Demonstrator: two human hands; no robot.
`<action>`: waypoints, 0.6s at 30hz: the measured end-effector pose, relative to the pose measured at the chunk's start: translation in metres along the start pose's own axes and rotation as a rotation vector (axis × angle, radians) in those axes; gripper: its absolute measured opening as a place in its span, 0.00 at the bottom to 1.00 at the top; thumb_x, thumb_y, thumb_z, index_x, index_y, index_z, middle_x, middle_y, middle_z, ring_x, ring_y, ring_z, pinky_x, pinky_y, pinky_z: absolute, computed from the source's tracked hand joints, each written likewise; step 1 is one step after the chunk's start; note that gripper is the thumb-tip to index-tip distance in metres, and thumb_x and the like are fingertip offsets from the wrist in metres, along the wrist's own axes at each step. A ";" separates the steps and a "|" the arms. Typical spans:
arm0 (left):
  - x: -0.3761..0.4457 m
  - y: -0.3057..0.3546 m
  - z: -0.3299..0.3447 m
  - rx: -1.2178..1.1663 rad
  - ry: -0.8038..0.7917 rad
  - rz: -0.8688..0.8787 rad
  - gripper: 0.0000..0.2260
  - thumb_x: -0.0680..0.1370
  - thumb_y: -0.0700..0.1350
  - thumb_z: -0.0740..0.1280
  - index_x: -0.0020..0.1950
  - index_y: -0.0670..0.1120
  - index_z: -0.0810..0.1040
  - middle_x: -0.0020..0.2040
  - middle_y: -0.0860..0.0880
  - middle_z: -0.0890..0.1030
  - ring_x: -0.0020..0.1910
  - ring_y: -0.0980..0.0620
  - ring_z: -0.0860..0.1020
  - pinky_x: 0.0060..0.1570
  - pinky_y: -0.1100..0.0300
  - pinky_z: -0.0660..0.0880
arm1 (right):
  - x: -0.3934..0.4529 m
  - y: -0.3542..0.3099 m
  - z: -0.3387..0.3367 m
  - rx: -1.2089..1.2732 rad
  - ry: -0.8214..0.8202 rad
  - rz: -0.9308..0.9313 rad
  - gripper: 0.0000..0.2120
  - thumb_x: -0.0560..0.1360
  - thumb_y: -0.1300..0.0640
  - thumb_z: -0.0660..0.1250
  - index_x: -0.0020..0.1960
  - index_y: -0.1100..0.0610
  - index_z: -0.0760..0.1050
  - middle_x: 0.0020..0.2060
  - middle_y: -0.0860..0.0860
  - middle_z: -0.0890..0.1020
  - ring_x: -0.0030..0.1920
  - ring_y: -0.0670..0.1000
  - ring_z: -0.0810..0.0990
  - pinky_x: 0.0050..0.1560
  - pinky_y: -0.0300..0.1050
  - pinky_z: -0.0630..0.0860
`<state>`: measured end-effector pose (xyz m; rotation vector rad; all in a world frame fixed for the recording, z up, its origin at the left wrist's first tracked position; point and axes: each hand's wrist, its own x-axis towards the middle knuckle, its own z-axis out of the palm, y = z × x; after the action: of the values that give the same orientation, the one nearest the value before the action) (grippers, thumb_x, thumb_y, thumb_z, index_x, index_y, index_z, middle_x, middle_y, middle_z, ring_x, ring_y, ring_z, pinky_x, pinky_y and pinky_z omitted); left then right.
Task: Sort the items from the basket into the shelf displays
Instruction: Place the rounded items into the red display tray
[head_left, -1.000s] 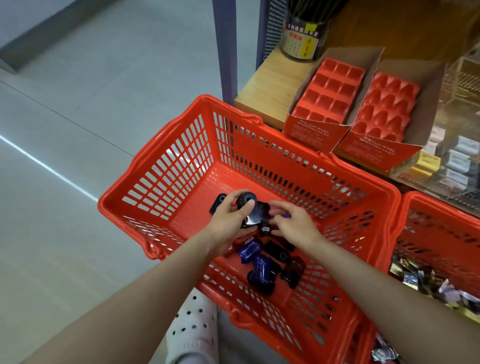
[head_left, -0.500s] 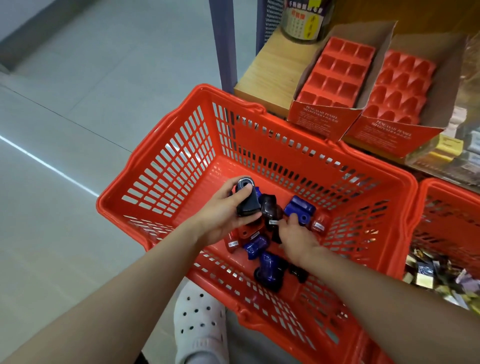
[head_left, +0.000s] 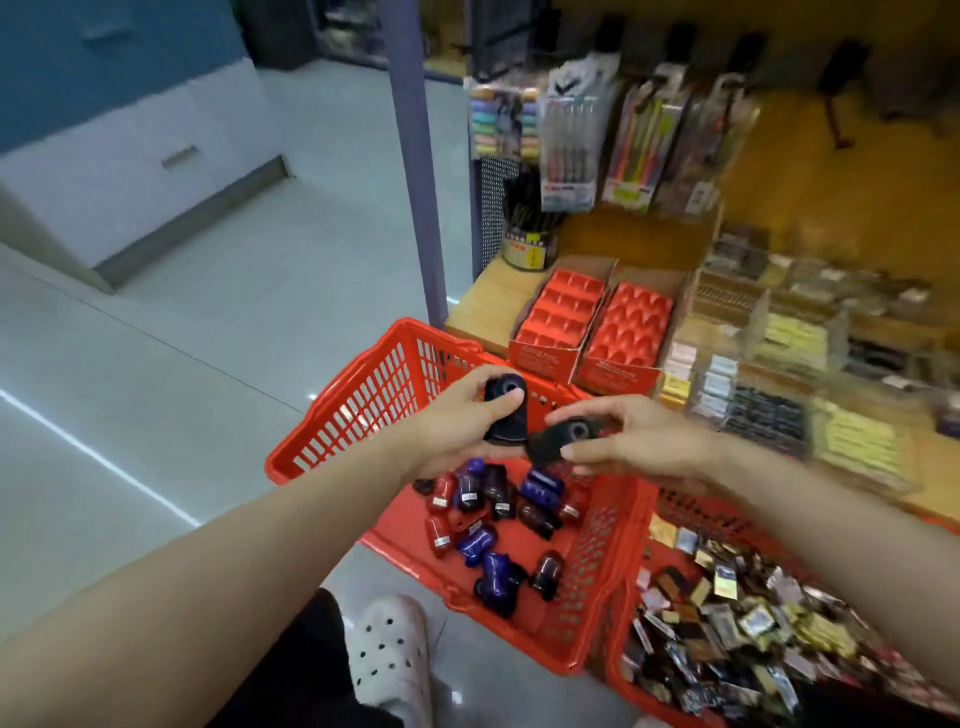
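Two hands: both raised above the red basket (head_left: 363, 400), each holding one dark sharpener, the two pieces almost meeting in the middle.
Left hand (head_left: 457, 426): fingers wrapped under a black sharpener (head_left: 506, 410), thumb pressed on its top; the round hole end faces up towards the shelf.
Right hand (head_left: 639, 441): thumb and fingers pinch a second black sharpener (head_left: 563, 436), which lies tilted with its hole facing the viewer; its outline is blurred.
Basket contents: a loose heap of sharpeners (head_left: 498, 519) on the basket floor, blue, purple, dark red and black, some with small white labels, lying in all directions.
Display boxes: two open cardboard boxes side by side on the wooden shelf (head_left: 478, 306), just behind the basket's far rim; the left tray (head_left: 561, 309) has square red pockets, the right tray (head_left: 631, 325) has rounded red pockets, and the pockets I can see hold nothing.
Second basket (head_left: 675, 509): red as well, touching the first on its right, full of small shiny wrapped packets.
Shelf beyond: clear dividers with small boxed goods to the right of the trays, too blurred to name; a pen tub (head_left: 530, 244) behind the left tray; packs of pens (head_left: 569, 145) hanging above it.
Floor: pale tiles, with a white perforated clog (head_left: 389, 654) near the basket's near corner.
Upright: a purple-grey post (head_left: 415, 171) rising at the shelf's left end.
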<state>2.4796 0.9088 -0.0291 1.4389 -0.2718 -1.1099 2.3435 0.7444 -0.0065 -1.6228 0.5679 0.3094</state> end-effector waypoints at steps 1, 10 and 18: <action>-0.010 0.010 0.007 0.017 -0.012 0.024 0.06 0.82 0.42 0.65 0.58 0.50 0.76 0.57 0.41 0.79 0.53 0.44 0.83 0.45 0.50 0.83 | -0.013 -0.009 -0.002 -0.006 0.000 -0.024 0.13 0.71 0.65 0.75 0.53 0.52 0.85 0.54 0.54 0.81 0.45 0.49 0.86 0.44 0.39 0.81; -0.051 0.022 0.032 -0.013 0.008 0.186 0.09 0.81 0.42 0.66 0.61 0.51 0.77 0.54 0.45 0.80 0.50 0.47 0.83 0.48 0.48 0.82 | -0.063 -0.019 -0.006 0.141 0.215 -0.181 0.14 0.71 0.61 0.75 0.56 0.56 0.80 0.49 0.55 0.86 0.55 0.53 0.83 0.68 0.55 0.72; -0.029 0.011 0.058 -0.093 -0.091 0.061 0.10 0.85 0.47 0.57 0.64 0.53 0.74 0.57 0.46 0.83 0.51 0.47 0.84 0.48 0.52 0.81 | -0.047 -0.013 0.004 0.232 0.266 -0.235 0.14 0.76 0.65 0.70 0.60 0.57 0.78 0.54 0.57 0.83 0.46 0.44 0.84 0.43 0.36 0.80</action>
<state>2.4264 0.8895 0.0047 1.2919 -0.3221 -1.1253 2.3118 0.7573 0.0281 -1.4952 0.5826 -0.1449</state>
